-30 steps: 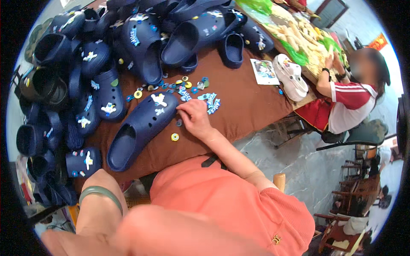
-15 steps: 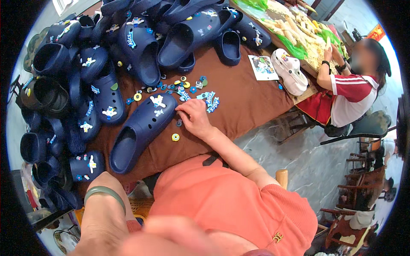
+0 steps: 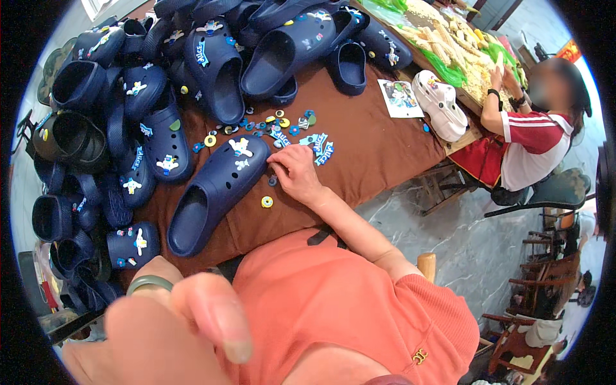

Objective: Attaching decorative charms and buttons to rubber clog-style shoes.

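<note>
With my right hand (image 3: 296, 174) resting spread-fingered on loose small charms (image 3: 282, 131) beside the navy foam clog (image 3: 218, 189) at centre frame, and my blurred, half-curled empty left hand (image 3: 173, 333) raised lower left, I should pinch one charm cleanly.

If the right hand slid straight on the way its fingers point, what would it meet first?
The right hand lies on the brown table, fingers pointing toward the navy clog. Its toe, carrying a white charm, likely comes first; a small blue charm beside the fingertips may sit just off that line.
</note>
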